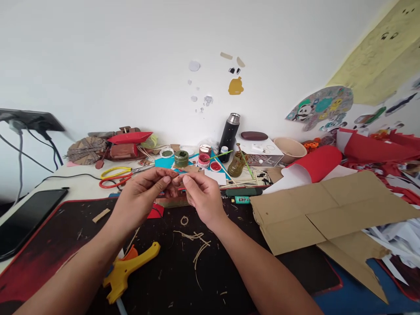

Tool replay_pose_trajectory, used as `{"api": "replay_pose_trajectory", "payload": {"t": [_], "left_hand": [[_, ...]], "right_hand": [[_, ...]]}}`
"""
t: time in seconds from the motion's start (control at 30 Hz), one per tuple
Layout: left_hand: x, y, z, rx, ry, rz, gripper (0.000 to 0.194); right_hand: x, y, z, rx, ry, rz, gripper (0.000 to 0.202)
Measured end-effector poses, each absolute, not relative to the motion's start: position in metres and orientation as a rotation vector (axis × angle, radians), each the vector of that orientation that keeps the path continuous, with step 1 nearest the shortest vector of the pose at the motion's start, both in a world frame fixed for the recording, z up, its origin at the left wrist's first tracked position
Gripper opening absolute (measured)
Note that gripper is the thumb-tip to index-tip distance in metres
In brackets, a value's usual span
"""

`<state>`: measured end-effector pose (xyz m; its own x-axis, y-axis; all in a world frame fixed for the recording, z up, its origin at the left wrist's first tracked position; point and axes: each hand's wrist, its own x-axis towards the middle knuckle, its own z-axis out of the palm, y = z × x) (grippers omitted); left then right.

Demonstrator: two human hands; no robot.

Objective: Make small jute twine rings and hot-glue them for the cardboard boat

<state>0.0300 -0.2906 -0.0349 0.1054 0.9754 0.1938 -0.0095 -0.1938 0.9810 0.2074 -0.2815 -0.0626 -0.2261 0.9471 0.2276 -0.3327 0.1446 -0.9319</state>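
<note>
My left hand [144, 190] and my right hand [204, 192] are raised over the dark mat, their fingertips nearly meeting. Both are closed in a pinch. Whatever lies between the fingertips is too small to make out. Below them, pieces of thin twine [193, 236] and a small twine ring [184, 220] lie on the mat [170, 280]. A yellow glue gun [131, 271] rests under my left forearm, partly hidden by it. Behind my hands stand an open green paint jar [181, 159] and a pink-red paint jar [204, 161].
Scissors [114, 177] with yellow and red handles lie at the left, near a black phone [31, 221]. Cardboard sheets [295, 218] cover the right side. At the back stand a black flask [229, 133] and a jar with brushes [238, 165].
</note>
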Motion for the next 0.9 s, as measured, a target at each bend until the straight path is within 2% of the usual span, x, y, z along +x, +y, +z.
{"api": "replay_pose_trajectory", "payload": {"t": [0.1, 0.27, 0.5, 0.9], "left_hand": [[0.039, -0.296, -0.042, 1.508, 1.076, 1.323, 0.024], [0.039, -0.299, -0.048, 1.782, 1.137, 1.431, 0.023], [0.030, -0.303, -0.048, 1.882, 1.018, 1.495, 0.034], [0.035, -0.314, -0.049, 1.612, 1.149, 1.500, 0.011]], "right_hand": [[0.220, -0.279, -0.068, -0.759, -1.274, 1.316, 0.042], [0.231, -0.281, -0.058, -0.744, -1.418, 1.295, 0.034], [0.231, -0.286, -0.050, -0.710, -1.505, 1.419, 0.039], [0.228, -0.283, -0.056, -0.705, -1.456, 1.570, 0.046]]}}
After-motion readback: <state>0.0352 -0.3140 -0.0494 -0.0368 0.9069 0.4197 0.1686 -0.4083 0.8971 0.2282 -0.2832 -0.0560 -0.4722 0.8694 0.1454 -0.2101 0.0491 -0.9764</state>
